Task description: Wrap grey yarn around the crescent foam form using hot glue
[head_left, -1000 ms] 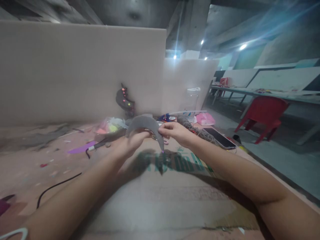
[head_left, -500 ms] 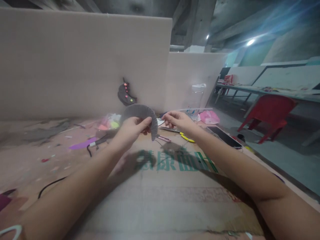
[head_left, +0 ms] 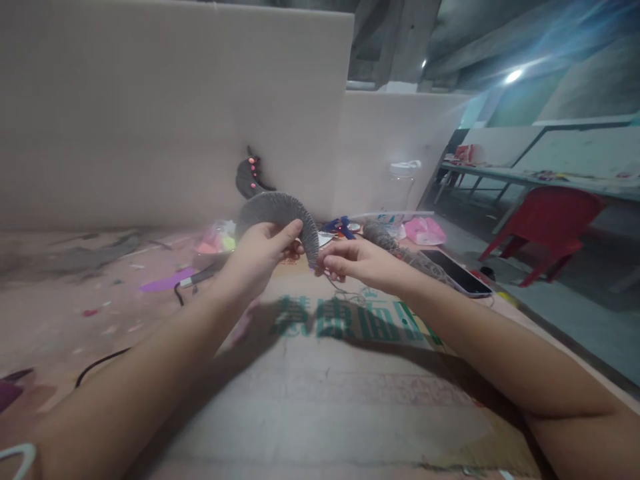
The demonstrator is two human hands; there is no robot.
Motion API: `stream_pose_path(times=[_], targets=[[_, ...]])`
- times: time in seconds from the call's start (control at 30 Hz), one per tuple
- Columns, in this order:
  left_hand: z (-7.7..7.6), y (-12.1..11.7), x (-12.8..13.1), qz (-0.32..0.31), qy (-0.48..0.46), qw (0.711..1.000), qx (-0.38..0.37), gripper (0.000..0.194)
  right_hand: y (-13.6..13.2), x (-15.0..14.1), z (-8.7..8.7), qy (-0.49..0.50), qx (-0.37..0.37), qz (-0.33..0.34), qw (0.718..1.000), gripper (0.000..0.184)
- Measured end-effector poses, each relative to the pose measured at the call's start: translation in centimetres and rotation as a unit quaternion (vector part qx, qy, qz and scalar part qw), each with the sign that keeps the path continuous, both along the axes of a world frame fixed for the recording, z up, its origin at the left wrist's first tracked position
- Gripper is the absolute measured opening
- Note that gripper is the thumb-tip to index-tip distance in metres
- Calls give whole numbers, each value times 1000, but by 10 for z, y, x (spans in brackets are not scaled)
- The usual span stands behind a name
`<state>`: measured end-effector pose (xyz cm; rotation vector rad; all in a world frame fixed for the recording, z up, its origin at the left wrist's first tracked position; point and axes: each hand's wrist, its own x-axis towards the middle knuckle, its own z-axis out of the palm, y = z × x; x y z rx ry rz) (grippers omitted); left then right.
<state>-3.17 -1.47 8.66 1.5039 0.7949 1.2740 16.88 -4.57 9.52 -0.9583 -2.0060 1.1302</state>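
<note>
Clamps left fingers (head_left: 293, 230) on grey, ribbed crescent (head_left: 290, 205); bunches right fingers (head_left: 345, 249) together at its tip; faces black rectangular phone (head_left: 455, 272) near table's (head_left: 117, 303) right edge.

Left fingers (head_left: 291, 233) grip 1 gray crescent (head_left: 274, 205) — right fingers (head_left: 334, 259) at its tip.

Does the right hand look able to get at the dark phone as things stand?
Probably yes: the phone lies mostly uncovered beside the right forearm. The right hand, near the tip of the gray crescent, would need to move back.
</note>
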Motion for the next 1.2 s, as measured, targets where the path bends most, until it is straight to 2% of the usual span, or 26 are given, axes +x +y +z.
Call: stream_pose_path(times=[0.17, 0.27, 0.37, 0.43, 0.57, 0.73, 0.83, 0.93, 1.0, 1.1, 1.2], targets=[[2, -2, 1, 12, -5, 1000, -3, 40, -1, 0, -2, -54, -17, 14, 998, 18], [2, -3, 2, 16, -5, 1000, 11, 41, -1, 3, 0, -71, -19, 20, 997, 20], [0, -1, 2, 20, -9, 1000, 20, 42, -1, 7, 3, -107, -17, 56, 992, 27], [-2, 0, 1, 20, -9, 1000, 22, 43, 0, 9, 4, -78, -10, 59, 995, 39], [-8, 1, 3, -11, -17, 999, 30, 42, 7, 6, -5, 75, -28, 15, 997, 50], [-20, -2, 12, -108, -18, 993, 32, 40, 12, 2, -21, 157, -130, 116, 972, 39], [-27, -2, 15, -156, -7, 987, 25, 36, 13, 2, -24, 172, -156, 138, 963, 35], [-31, 0, 17, -182, -14, 983, 22, 33, 17, 4, -24, 167, -157, 114, 967, 37], [-35, 2, 19, -171, -20, 985, 14, 35, 22, 5, -25, 147, -134, 60, 978, 42], [-43, 3, 22, -102, -15, 995, 14, 48, 31, 8, -30, 105, -85, -42, 990, 43], [-53, 3, 26, -37, 71, 996, 28, 38, 37, 9, -37, 61, -58, -74, 994, 41]])
